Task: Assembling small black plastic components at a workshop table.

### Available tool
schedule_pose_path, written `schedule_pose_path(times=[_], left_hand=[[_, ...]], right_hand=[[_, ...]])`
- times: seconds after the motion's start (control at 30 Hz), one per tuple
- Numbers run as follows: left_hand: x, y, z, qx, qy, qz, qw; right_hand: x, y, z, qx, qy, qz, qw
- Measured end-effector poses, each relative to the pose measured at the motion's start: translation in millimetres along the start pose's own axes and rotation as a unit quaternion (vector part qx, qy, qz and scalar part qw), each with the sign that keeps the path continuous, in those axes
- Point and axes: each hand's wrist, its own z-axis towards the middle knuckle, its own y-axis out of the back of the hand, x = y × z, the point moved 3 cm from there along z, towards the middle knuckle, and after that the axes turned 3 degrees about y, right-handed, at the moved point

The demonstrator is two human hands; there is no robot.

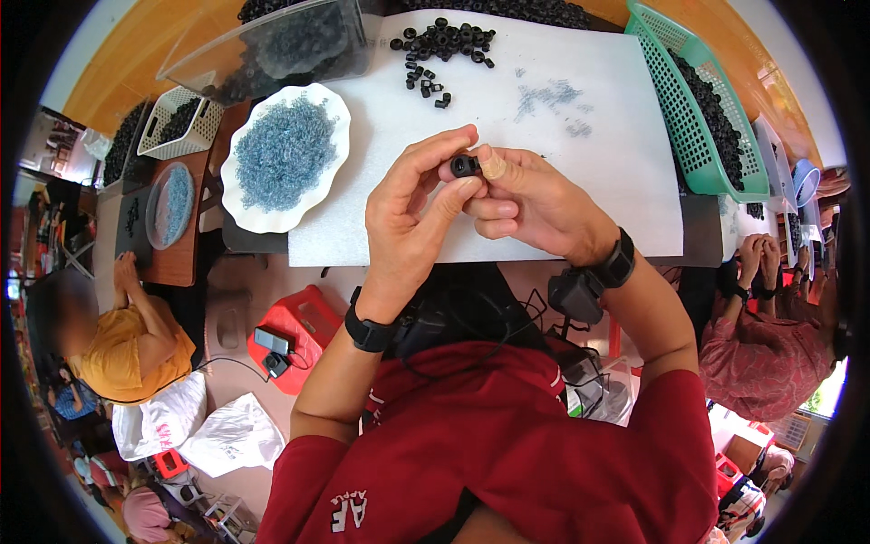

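Observation:
Over the white work sheet (pixel 362 245), both hands meet around a small black plastic part (pixel 463 166) with a round hole, much like a cord lock. My left hand (pixel 408 204) pinches it between thumb and fingers. From the other side, my right hand (pixel 544 195) also closes on it, with beige tape round the thumb; its other fingers are curled beneath. Beyond the hands lie a loose pile of black plastic parts (pixel 444 38) and a thin scatter of tiny clear-blue springs (pixel 548 98). A white scalloped plate (pixel 233 201) heaped with such springs stands to the left.
A clear bin (pixel 353 54) of black parts stands at the far left, a green basket (pixel 666 118) of them at the right. A red stool (pixel 304 322) carries a small device. People sit at both sides: a yellow shirt (pixel 149 340) left, a patterned red shirt (pixel 761 363) right.

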Motion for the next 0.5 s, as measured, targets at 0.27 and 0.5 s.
schedule_pose_path(times=[0.27, 0.5], left_hand=[[-9.7, -0.2, -2.8, -0.030, -0.053, 0.119, 0.991], [-15.1, -0.9, -3.7, -0.038, -0.094, 0.156, 0.983]], right_hand=[[6.5, -6.4, -9.3, -0.055, -0.002, -0.088, 0.995], [7.1, -2.7, -13.2, -0.067, -0.024, -0.086, 0.994]])
